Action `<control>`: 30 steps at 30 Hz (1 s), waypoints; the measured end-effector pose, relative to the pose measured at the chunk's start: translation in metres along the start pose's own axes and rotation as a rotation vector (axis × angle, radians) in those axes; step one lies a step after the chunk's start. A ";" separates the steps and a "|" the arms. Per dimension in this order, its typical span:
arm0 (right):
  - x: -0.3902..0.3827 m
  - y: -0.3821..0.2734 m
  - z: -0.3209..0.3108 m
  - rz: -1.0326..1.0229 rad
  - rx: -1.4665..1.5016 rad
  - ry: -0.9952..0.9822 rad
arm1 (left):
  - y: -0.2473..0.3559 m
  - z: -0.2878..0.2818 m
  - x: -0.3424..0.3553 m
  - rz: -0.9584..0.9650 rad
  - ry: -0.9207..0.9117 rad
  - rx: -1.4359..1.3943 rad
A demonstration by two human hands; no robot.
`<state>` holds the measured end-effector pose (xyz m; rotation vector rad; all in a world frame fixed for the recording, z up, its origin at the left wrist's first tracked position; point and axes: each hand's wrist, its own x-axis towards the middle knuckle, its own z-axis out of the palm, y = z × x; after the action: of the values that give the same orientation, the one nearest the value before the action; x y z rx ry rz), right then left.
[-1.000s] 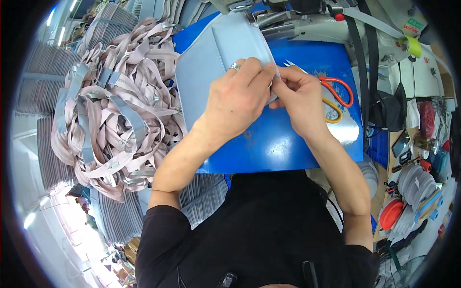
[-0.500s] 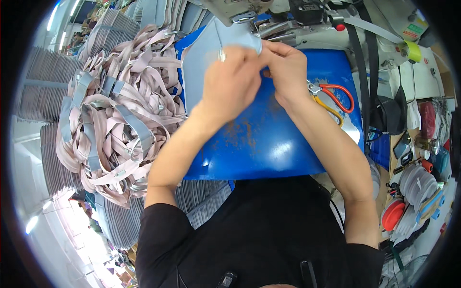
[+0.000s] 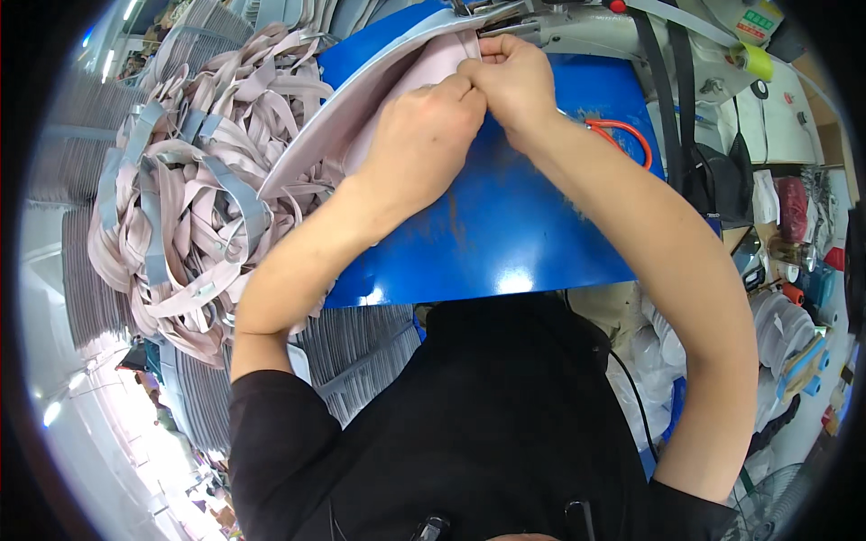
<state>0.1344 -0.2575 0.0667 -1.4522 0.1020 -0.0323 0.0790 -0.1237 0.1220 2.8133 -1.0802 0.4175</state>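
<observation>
My left hand (image 3: 424,135) has its fingers curled at the right edge of a folded fabric piece (image 3: 311,144), pale blue-grey with a pink face now showing, raised near the machine head. My right hand (image 3: 514,86) pinches the same edge just right of the left fingers, partly hiding it. Both hands are closed on the piece above the blue work surface (image 3: 487,252). Red-handled scissors (image 3: 640,135) lie right of my right hand, mostly behind my forearm.
A sewing machine (image 3: 577,33) runs along the back, with dark straps hanging at its right. A tangled heap of pink and grey straps (image 3: 180,234) lies left, beside stacked grey panels (image 3: 90,153). Cluttered tools and spools (image 3: 780,329) fill the right side.
The piece has tilted up, turning from its blue-grey face to pink. Both hands have moved higher; my right arm has swung outward and covers more of the scissors.
</observation>
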 end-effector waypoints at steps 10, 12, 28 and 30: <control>-0.010 -0.014 -0.022 0.207 0.327 -0.209 | -0.068 -0.082 0.038 0.203 -0.217 0.317; -0.010 -0.015 -0.022 0.221 0.350 -0.201 | -0.076 -0.094 0.047 0.278 -0.360 0.325; 0.004 -0.009 -0.011 0.262 0.437 -0.106 | -0.049 -0.093 0.060 0.234 -0.450 0.517; 0.002 -0.008 -0.012 0.244 0.466 -0.124 | -0.037 -0.081 0.054 0.133 -0.434 0.510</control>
<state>0.1359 -0.2701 0.0727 -0.9656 0.1579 0.2206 0.1245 -0.1161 0.2156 3.4002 -1.4192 0.0944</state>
